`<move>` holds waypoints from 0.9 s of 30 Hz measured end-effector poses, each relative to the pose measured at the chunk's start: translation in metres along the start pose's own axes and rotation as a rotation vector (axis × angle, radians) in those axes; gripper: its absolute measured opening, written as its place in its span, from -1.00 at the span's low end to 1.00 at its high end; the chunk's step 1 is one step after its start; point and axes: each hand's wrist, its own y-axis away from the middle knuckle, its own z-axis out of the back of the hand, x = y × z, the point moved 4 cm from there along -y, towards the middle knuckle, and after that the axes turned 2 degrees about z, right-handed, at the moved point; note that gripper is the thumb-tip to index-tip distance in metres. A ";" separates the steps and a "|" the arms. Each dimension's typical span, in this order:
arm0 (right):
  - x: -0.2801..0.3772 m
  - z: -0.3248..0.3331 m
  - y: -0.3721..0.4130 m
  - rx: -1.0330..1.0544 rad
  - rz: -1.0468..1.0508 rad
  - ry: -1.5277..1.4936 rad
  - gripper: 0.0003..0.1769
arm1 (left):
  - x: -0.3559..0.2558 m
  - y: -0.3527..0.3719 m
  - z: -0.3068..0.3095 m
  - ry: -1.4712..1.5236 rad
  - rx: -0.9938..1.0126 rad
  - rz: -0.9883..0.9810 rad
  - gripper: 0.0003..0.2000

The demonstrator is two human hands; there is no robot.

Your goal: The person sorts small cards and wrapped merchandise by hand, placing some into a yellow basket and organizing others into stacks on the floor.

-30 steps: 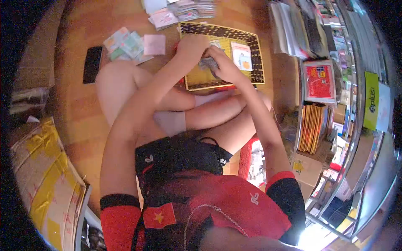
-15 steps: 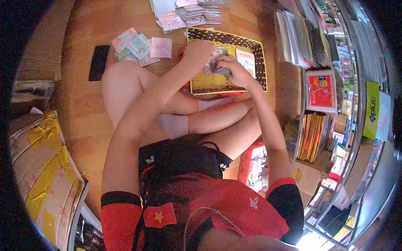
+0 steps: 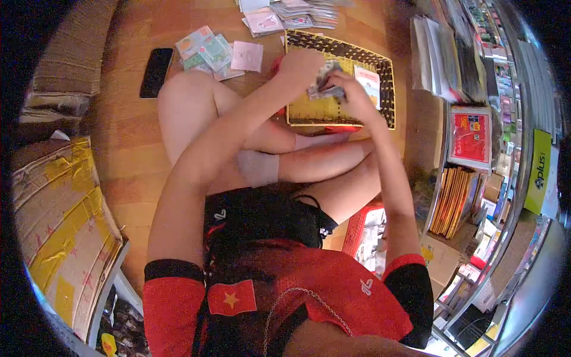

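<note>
Over the yellow woven basket (image 3: 389,89), my left hand (image 3: 302,66) and my right hand (image 3: 355,100) meet at a small dark grey, patterned bundle (image 3: 326,89). My left hand is closed on its left side, and the fingers of my right hand pinch its right side. Blur hides what exactly the bundle is. A white printed card or packet (image 3: 369,84) lies in the basket's right part, beside my right hand.
Left of the basket lie several coloured packets (image 3: 215,52), a pink square (image 3: 247,56) and a black phone (image 3: 157,72). Stacked packets (image 3: 264,21) lie behind. Cardboard (image 3: 65,232) stands left; a red basket (image 3: 355,229) and loaded shelves (image 3: 470,137) are right.
The whole view has shifted, so the scene sits further right and slightly higher at the top. Both hands stay over the basket with the bundle between them; its shape looks slightly different.
</note>
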 end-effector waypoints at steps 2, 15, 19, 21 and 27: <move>-0.002 0.011 -0.013 0.064 -0.078 0.022 -0.60 | 0.001 0.001 -0.004 0.006 -0.110 -0.043 -0.89; -0.008 0.005 -0.001 -0.037 -0.114 0.031 -0.57 | -0.001 0.003 -0.001 0.044 -0.061 0.012 -0.90; -0.027 -0.017 -0.016 -0.267 -0.147 0.146 -0.57 | 0.001 0.000 -0.005 0.030 -0.043 -0.008 -0.93; -0.009 -0.019 -0.015 -0.241 -0.103 0.089 -0.55 | 0.003 0.002 -0.006 0.039 -0.064 0.000 -0.93; -0.017 -0.008 0.010 0.079 -0.108 0.006 -0.45 | 0.002 0.003 -0.005 0.050 -0.055 -0.001 -0.89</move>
